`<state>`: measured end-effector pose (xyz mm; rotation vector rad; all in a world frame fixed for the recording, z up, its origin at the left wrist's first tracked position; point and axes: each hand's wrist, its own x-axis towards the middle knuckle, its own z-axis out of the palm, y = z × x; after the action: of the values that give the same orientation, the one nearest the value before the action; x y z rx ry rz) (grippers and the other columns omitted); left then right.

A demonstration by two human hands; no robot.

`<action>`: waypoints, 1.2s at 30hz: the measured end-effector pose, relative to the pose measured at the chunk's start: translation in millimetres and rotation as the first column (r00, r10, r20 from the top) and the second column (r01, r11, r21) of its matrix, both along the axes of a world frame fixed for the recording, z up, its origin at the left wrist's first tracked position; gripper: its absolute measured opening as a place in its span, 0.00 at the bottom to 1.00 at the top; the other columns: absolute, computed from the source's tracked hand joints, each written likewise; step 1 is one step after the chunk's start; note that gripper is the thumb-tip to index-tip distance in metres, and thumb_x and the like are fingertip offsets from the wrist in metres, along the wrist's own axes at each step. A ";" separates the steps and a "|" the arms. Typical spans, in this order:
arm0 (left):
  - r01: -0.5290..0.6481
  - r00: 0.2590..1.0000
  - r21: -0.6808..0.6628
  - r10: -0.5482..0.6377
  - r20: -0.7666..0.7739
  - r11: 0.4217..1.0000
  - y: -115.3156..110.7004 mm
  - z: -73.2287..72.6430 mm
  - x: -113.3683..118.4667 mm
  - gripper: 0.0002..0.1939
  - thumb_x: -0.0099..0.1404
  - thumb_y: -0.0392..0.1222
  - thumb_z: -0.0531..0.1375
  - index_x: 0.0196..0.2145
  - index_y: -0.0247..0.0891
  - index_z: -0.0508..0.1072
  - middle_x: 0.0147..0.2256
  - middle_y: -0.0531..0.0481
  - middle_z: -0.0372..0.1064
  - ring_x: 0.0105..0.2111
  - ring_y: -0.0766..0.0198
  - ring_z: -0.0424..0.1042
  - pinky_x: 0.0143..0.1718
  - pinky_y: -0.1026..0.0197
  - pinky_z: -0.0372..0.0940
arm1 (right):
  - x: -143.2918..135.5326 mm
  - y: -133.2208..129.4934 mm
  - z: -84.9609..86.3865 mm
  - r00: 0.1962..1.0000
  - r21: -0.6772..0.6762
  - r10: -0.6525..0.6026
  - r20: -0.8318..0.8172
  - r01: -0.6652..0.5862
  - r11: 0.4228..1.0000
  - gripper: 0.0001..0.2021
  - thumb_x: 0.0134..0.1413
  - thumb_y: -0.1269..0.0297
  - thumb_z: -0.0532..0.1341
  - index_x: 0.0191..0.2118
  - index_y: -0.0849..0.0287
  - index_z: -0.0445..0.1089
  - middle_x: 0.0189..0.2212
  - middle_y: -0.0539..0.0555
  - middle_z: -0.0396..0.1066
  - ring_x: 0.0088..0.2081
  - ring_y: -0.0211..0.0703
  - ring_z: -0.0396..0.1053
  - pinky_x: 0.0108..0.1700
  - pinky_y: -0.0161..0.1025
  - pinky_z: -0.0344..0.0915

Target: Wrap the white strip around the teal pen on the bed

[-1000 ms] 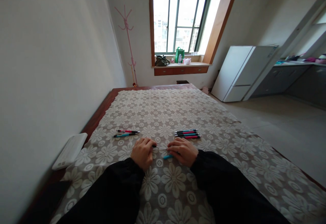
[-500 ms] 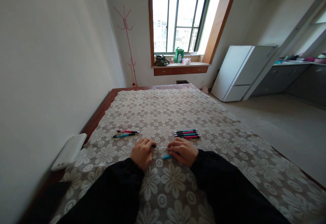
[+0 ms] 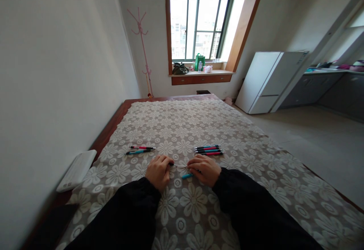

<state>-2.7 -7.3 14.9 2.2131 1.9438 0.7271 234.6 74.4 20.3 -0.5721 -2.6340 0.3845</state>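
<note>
Thin pen refill [image 3: 178, 165] horizontal, blue barrel [image 3: 187, 175] below.

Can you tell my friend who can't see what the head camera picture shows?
Two hands, left hand and right hand, hold a thin pen part between them over a flowered tablecloth. Two pens lie left, four pens right.

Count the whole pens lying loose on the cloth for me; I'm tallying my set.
6: two pens lie left of the hands, four pens lie side by side to the right. The hands hold parts of another, taken apart; more may hide under them.
</note>
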 end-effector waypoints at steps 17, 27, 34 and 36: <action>0.004 1.000 0.003 -0.004 0.000 1.000 0.8 -1.1 -0.8 0.13 0.64 0.31 0.55 0.41 0.45 0.74 0.43 0.50 0.75 0.47 0.53 0.70 0.49 0.49 0.65 | 1.1 -0.8 2.6 1.000 -0.004 -0.008 0.019 0.008 1.000 0.12 0.65 0.65 0.57 0.41 0.55 0.79 0.42 0.53 0.79 0.42 0.47 0.70 0.46 0.45 0.67; 0.071 0.997 -0.008 -0.071 0.010 0.997 1.0 1.1 -0.6 0.14 0.64 0.30 0.54 0.42 0.44 0.74 0.43 0.49 0.74 0.47 0.54 0.69 0.51 0.50 0.66 | 0.1 -2.0 3.8 0.999 -0.011 0.010 0.039 -0.009 1.000 0.11 0.65 0.66 0.57 0.43 0.55 0.78 0.43 0.52 0.78 0.42 0.47 0.69 0.47 0.45 0.67; 0.077 0.997 -0.021 -0.077 0.005 0.997 0.5 2.5 -0.2 0.15 0.63 0.28 0.54 0.42 0.44 0.74 0.44 0.49 0.74 0.48 0.53 0.69 0.50 0.49 0.65 | -0.5 -1.4 0.9 0.999 -0.024 -0.015 0.033 0.016 1.000 0.11 0.65 0.67 0.57 0.44 0.55 0.77 0.44 0.52 0.78 0.43 0.47 0.69 0.48 0.44 0.67; 0.080 0.997 -0.024 -0.079 0.007 0.997 0.4 2.8 -0.4 0.15 0.63 0.28 0.54 0.42 0.43 0.74 0.44 0.49 0.74 0.47 0.54 0.69 0.50 0.49 0.65 | -0.5 -1.2 0.1 0.999 -0.029 -0.020 0.036 0.021 0.999 0.11 0.64 0.67 0.57 0.44 0.55 0.77 0.44 0.52 0.78 0.43 0.47 0.69 0.48 0.44 0.66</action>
<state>-3.1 -7.0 17.7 2.2566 1.8397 0.6947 234.1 73.2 20.4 -0.6206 -2.6578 0.4107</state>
